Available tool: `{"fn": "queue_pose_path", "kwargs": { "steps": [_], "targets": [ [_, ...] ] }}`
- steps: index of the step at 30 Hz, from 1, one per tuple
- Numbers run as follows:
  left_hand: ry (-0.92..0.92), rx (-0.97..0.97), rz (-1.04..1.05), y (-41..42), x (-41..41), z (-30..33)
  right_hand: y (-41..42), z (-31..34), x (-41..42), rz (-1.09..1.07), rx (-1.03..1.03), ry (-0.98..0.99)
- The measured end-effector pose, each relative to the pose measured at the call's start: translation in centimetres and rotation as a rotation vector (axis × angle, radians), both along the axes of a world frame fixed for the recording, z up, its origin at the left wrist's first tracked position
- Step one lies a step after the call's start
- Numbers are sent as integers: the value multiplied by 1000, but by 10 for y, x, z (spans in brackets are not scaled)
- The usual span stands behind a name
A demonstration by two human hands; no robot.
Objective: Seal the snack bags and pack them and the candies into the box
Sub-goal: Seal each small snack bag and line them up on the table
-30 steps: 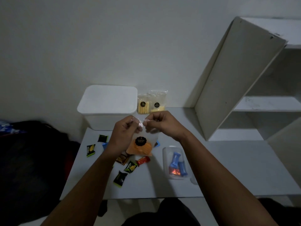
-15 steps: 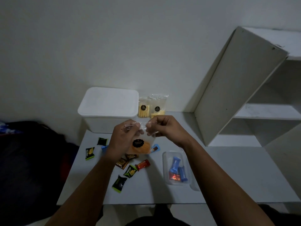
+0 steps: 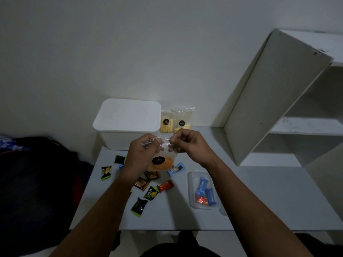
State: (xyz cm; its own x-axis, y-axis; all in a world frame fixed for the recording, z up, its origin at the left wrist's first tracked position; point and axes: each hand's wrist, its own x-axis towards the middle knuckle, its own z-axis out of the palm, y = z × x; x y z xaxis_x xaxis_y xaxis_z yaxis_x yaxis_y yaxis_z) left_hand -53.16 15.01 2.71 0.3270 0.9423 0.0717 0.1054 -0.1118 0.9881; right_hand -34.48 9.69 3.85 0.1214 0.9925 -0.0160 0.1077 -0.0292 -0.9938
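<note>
Snack bag [image 3: 161,160] of clear plastic, held up in the air above the table [image 3: 259,197], orange contents and a round black label at its lower part, top edge stretched between both hands. Left hand [image 3: 142,154] at the bag's left top corner, fingers curled and pinching the film. Right hand [image 3: 189,145] at the right top corner, thumb and forefinger pressed together on the same strip, remaining fingers curled in.

Nearest on the table, below the left forearm: a black-and-green candy [image 3: 138,206], then a second green-edged candy [image 3: 151,193], a brown candy [image 3: 141,184] and a red candy [image 3: 165,186], all lying loose and close together. To the right, a clear shallow tray [image 3: 193,201] with two blue wrapped pieces [image 3: 202,186] and a red wrapped piece [image 3: 202,200] inside.

Farther back, under the held bag: another brown candy [image 3: 152,175] and a blue candy [image 3: 176,169]. Off to the left, well apart from the tray: a green candy with a yellow print [image 3: 106,172] and a dark green one [image 3: 119,159].

At the far edge, against the wall: white box [image 3: 128,123] with its lid on. Just beside it on the right, two more clear snack bags [image 3: 176,121] standing upright, pale yellow sticks inside, black round labels on the fronts. Farther right, a white shelf unit [image 3: 274,101]. At the left margin, dark fabric [image 3: 37,182] beside the table.
</note>
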Motion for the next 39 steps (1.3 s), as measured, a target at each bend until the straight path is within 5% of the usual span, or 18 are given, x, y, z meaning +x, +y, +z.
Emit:
{"fn": "queue_pose_path", "kwargs": {
  "steps": [39],
  "targets": [
    [-4, 117, -62, -3, -15, 2, 6, 11, -16, 3, 90, -115]
  ]
}}
